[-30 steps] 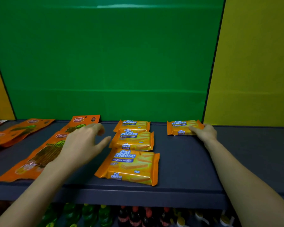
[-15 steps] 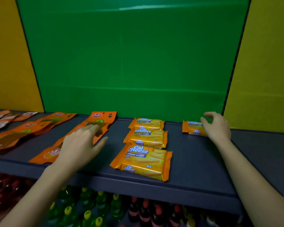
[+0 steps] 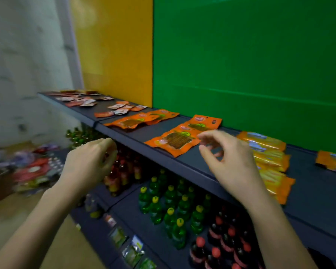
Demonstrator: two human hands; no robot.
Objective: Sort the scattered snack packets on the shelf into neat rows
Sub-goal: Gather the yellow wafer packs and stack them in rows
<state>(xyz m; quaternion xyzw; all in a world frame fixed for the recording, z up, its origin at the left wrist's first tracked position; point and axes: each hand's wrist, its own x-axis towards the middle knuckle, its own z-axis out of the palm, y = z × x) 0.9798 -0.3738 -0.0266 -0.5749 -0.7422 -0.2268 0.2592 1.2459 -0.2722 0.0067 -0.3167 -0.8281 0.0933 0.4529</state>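
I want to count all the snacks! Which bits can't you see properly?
All in the head view:
- Wafer packets: partly behind the right hand, print blurred.
- Lone packet: cut off by the right edge.
- Far small packets: too small and blurred to count.
- Floor pile: smeared by motion blur.

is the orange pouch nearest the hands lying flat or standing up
Lying flat: the orange pouch rests face up on the shelf, at its front edge.
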